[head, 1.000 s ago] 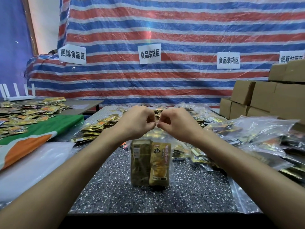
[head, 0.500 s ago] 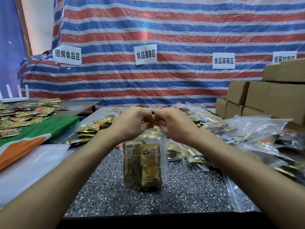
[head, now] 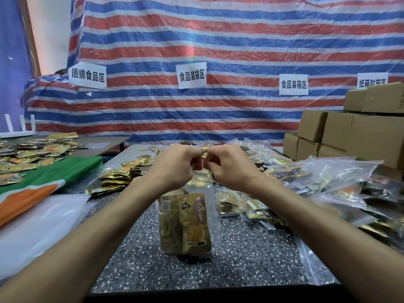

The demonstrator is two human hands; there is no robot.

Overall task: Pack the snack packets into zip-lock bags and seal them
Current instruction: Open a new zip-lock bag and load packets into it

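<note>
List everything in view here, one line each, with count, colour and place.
zip-lock bag: one, clear, held upright mid-table
snack packets: two seen, gold and olive, inside that bag
loose packets: a pile, gold, on the table left of the bag
filled bags: a heap, clear, right side of the table
table: one, dark speckled, under the bags
side-table packets: many, gold and orange, far left
cloth: one, green, white and orange, left
cardboard boxes: several, brown, stacked at right
signs: four, white, on the tarp
tarp: one, red, blue and white stripes, behind
left hand: one, pinches the bag's top
right hand: one, pinches the bag's top
</note>
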